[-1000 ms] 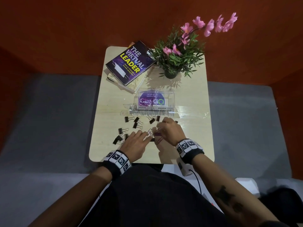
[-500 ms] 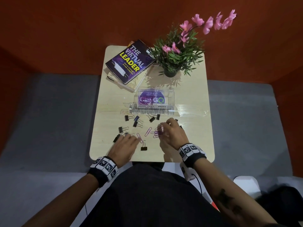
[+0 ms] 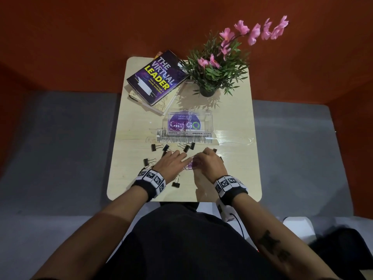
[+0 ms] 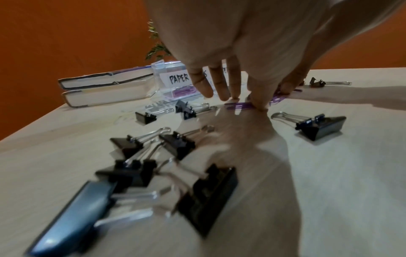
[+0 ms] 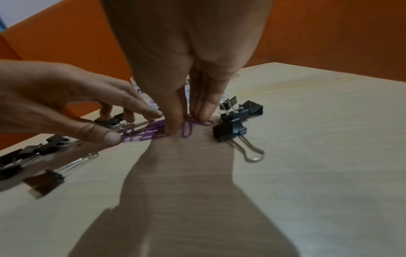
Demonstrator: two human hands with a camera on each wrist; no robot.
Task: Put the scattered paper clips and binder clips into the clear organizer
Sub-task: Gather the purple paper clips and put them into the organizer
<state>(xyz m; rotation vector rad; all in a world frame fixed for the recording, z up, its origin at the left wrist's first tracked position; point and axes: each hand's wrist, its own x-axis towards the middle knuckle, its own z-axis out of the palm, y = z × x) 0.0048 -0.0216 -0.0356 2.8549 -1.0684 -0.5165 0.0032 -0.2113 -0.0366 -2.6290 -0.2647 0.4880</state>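
Several purple paper clips [image 3: 190, 165] lie bunched at the table's middle between my hands. My left hand [image 3: 181, 158] lies over them with straight fingers, thumb and fingertips [image 5: 112, 138] pressing their left end [image 4: 239, 105]. My right hand [image 3: 199, 158] arches over the bunch, its thumb and fingers [image 5: 204, 111] pinching the clips [image 5: 186, 129] against the tabletop. The clear organizer [image 3: 209, 123] stands behind, labelled for paper clips and binder clips, with purple clips in its left cell [image 4: 184, 90]. Black binder clips [image 3: 155, 147] lie scattered around both hands [image 4: 318, 125] [image 5: 230, 130].
Two stacked books [image 3: 155, 77] and a potted plant with pink flowers [image 3: 214, 73] stand at the table's far end. One binder clip [image 3: 176, 182] lies near the front edge by my left wrist. The wooden table [image 3: 238, 178] is small, with grey floor on both sides.
My left hand has moved forward and right from the binder clips at the near left onto the paper clips, which are now bunched closer. The right hand has stayed over them.
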